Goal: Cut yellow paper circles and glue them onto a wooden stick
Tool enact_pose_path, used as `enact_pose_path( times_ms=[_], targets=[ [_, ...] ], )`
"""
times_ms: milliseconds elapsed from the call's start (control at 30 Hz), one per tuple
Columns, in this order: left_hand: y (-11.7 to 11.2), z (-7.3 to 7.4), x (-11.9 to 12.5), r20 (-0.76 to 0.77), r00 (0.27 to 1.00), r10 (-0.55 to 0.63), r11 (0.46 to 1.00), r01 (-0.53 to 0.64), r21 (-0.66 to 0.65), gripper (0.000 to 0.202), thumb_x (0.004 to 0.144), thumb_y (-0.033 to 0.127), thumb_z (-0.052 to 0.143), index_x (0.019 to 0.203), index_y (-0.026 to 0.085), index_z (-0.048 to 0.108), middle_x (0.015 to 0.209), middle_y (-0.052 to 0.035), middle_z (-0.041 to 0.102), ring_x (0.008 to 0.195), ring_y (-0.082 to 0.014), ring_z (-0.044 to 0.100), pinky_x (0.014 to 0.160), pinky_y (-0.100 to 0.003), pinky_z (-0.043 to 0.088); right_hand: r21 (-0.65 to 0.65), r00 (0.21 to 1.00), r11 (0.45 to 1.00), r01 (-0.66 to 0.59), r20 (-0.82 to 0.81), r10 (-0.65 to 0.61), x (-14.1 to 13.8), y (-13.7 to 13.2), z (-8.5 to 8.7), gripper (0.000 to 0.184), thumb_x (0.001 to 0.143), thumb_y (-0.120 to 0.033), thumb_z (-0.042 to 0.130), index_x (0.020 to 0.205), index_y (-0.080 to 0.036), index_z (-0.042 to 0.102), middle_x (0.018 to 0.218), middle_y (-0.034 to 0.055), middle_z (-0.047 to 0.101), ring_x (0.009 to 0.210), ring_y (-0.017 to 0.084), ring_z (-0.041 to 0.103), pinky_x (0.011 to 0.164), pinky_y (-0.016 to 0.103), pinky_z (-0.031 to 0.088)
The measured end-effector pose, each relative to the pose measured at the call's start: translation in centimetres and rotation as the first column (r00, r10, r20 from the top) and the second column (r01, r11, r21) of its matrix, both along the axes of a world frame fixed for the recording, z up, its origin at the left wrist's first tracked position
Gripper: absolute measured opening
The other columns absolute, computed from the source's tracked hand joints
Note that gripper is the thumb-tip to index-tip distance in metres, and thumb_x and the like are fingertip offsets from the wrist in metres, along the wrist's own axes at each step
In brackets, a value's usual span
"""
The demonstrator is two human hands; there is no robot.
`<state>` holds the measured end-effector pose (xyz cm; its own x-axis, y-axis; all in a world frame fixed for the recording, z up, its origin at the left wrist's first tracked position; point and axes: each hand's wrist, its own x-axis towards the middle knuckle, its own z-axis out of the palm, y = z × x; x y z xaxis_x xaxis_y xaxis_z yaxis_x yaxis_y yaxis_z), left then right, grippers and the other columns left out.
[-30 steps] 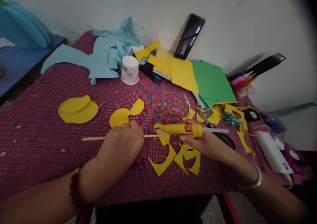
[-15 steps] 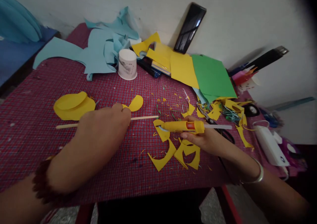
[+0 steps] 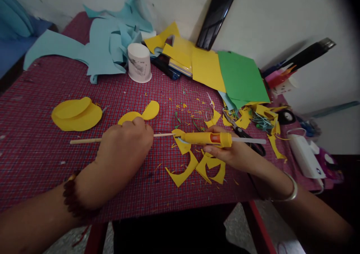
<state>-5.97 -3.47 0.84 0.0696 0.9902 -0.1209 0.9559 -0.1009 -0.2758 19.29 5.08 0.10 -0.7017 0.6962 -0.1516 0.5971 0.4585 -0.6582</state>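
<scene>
My left hand (image 3: 126,145) is closed around a thin wooden stick (image 3: 86,141), which lies nearly level across the view. The stick's right tip reaches the nozzle of a yellow hot glue gun (image 3: 197,138). My right hand (image 3: 230,151) grips that glue gun, and a clear glue stick (image 3: 249,140) juts from its back end. Beneath the nozzle lies a yellow paper scrap (image 3: 182,146). Beyond my left hand are rounded yellow paper cutouts (image 3: 151,110), partly hidden by the knuckles. Layered yellow paper ovals (image 3: 75,115) rest farther left.
A paper cup (image 3: 140,64) stands near light blue paper offcuts (image 3: 104,48). Green paper (image 3: 242,78) lies at the back right, and a phone (image 3: 216,16) leans on the wall. Scissors (image 3: 244,134) and yellow scraps surround my right hand. A white box-shaped device (image 3: 305,156) sits far right.
My left hand has moved right with the stick, bringing its tip to the glue gun's nozzle. The glue gun stays in my right hand. The camera view has shifted slightly.
</scene>
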Motion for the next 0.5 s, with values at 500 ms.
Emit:
enact_pose_path(
  times_ms=[500],
  targets=[
    [-0.1, -0.3, 0.1, -0.075, 0.997, -0.006, 1.000, 0.007, 0.006, 0.034, 0.086, 0.004, 0.025, 0.080, 0.014, 0.057, 0.074, -0.0098, 0.054, 0.063, -0.0267, 0.060, 0.046, -0.030, 0.034, -0.155, 0.999, 0.987, 0.036, -0.007, -0.037, 1.2, -0.9, 0.5, 0.021, 0.085, -0.036, 0.060, 0.096, -0.020, 0.053, 0.081, 0.0024, 0.060, 0.067, 0.015, 0.058, 0.055, 0.026, 0.045]
  ],
)
